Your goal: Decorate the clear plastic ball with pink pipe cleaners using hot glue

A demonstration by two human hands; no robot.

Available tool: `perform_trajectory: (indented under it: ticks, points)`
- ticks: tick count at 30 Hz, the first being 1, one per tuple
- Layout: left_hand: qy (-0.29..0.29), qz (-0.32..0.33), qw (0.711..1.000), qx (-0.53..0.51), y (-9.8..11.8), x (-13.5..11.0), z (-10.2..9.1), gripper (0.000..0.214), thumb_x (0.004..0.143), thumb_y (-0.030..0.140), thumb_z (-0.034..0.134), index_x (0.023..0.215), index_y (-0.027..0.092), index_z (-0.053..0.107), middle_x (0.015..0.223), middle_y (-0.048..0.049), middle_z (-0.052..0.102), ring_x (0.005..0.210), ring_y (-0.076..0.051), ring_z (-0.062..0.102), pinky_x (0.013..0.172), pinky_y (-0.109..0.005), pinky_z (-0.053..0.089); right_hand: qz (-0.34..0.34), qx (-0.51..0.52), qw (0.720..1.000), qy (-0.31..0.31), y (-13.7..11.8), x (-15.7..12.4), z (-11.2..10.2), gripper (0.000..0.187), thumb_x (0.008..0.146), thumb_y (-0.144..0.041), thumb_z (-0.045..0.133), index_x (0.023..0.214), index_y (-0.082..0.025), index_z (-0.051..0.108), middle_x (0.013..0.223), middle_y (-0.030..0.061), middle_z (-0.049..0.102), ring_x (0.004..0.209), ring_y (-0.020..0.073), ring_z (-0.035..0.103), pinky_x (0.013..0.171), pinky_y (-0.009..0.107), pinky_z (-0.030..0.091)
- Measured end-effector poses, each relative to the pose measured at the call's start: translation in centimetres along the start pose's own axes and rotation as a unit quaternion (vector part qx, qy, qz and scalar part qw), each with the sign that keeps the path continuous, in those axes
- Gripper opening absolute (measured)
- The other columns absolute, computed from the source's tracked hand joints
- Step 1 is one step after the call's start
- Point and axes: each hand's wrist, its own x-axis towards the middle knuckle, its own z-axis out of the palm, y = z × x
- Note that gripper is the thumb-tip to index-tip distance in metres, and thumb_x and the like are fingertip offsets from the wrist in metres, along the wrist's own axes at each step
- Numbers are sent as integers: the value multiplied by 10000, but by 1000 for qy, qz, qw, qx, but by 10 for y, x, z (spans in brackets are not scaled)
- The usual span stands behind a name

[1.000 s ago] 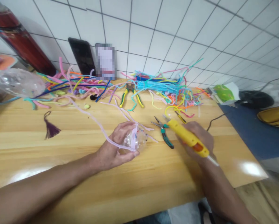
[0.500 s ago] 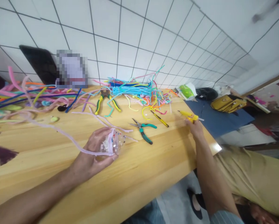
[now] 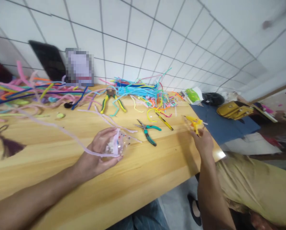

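In the head view, my left hand (image 3: 98, 150) is curled round a clear plastic ball (image 3: 124, 147) with small coloured specks. A lilac pipe cleaner (image 3: 76, 136) runs across the ball and trails left over the table. My right hand (image 3: 203, 140) grips a yellow glue gun (image 3: 195, 122) near the table's right end, its nozzle pointing left. Between my hands lie teal-handled long-nose pliers (image 3: 147, 131), jaws apart, and a yellow utility knife (image 3: 165, 122). Loose lilac pipe cleaner pieces (image 3: 104, 119) lie just beyond the ball.
Coloured pipe cleaners (image 3: 138, 91) are heaped along the tiled wall, with yellow-green pliers (image 3: 112, 100) beside them. A dark tassel (image 3: 10, 143) lies at left. A phone-like black slab (image 3: 48, 59) leans on the wall. Right, a person in tan clothing (image 3: 258, 179) is close to the table.
My right hand has come slightly nearer to me, and the glue gun's handle shows more. My left hand still holds the ball, barely changed. The whole view has shifted a little.
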Motion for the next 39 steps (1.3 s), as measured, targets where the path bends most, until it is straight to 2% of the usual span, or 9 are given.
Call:
perform_trajectory:
  ticks: [2, 3, 5, 8, 10, 13, 19, 32, 39]
  points:
    - [1, 10, 1000, 2, 0, -2, 2, 843, 887, 319, 852, 1606, 282, 414, 1492, -172, 611, 1420, -372, 602, 1135, -592, 595, -46, 52, 997, -15, -24, -28, -6, 457, 912, -585, 640, 1085, -184, 774, 1056, 150, 788, 951, 302, 729, 909, 482, 588]
    - [-8, 10, 1000, 6, 0, -4, 3, 863, 878, 324, 862, 1611, 277, 411, 1512, -180, 598, 1431, -372, 595, 1150, -589, 584, -112, 126, 985, -31, -41, -42, -8, 393, 919, -550, 681, 1085, -208, 780, 1034, 124, 796, 939, 291, 736, 906, 474, 597]
    - [-10, 16, 1000, 14, 0, -5, 3, 900, 862, 328, 878, 1621, 274, 397, 1528, -187, 589, 1443, -369, 588, 1160, -581, 577, -246, 230, 940, -59, -84, -71, -14, 248, 953, -466, 727, 1067, -251, 778, 1020, 83, 803, 939, 267, 750, 906, 452, 610]
    - [-7, 30, 999, 19, 1, -6, 4, 934, 865, 328, 878, 1641, 274, 361, 1531, -198, 580, 1447, -367, 583, 1153, -574, 581, -424, 291, 851, -102, -152, -103, -22, 101, 997, -276, 717, 1095, -275, 742, 1047, 59, 810, 1000, 242, 772, 915, 413, 615]
    - [-12, 43, 999, 21, 1, -6, 4, 938, 877, 330, 868, 1653, 273, 344, 1533, -205, 569, 1439, -369, 587, 1132, -572, 595, -484, 300, 811, -136, -187, -113, -26, 128, 1010, -206, 689, 1123, -262, 710, 1060, 60, 806, 1023, 230, 769, 917, 390, 610]
    - [-17, 64, 998, 23, 2, -5, 4, 932, 897, 338, 852, 1664, 279, 326, 1538, -208, 553, 1433, -369, 589, 1118, -575, 601, -523, 296, 777, -186, -214, -115, -26, 135, 1012, -192, 681, 1138, -242, 681, 1054, 63, 792, 1000, 224, 756, 898, 373, 598]
    - [-33, 61, 998, 6, 4, -2, 3, 880, 920, 370, 823, 1642, 247, 334, 1519, -223, 560, 1438, -369, 581, 1120, -575, 599, -529, 306, 752, -246, -222, -115, -19, 202, 995, -155, 681, 1184, -223, 664, 1081, 72, 767, 998, 225, 732, 868, 364, 592]
    - [-38, 50, 998, -13, 4, -2, 5, 896, 907, 395, 829, 1643, 298, 326, 1521, -193, 569, 1436, -378, 596, 1118, -590, 605, -540, 308, 754, -213, -219, -117, -12, 138, 997, -148, 695, 1064, -263, 659, 988, 40, 758, 968, 223, 742, 861, 374, 607]
    - [-38, 46, 998, -14, 3, -2, 5, 908, 905, 379, 836, 1647, 294, 320, 1519, -198, 562, 1442, -376, 590, 1110, -588, 609, -526, 337, 763, -165, -216, -121, -5, 224, 985, -176, 719, 1172, -281, 654, 1043, 41, 776, 963, 227, 753, 858, 392, 618]
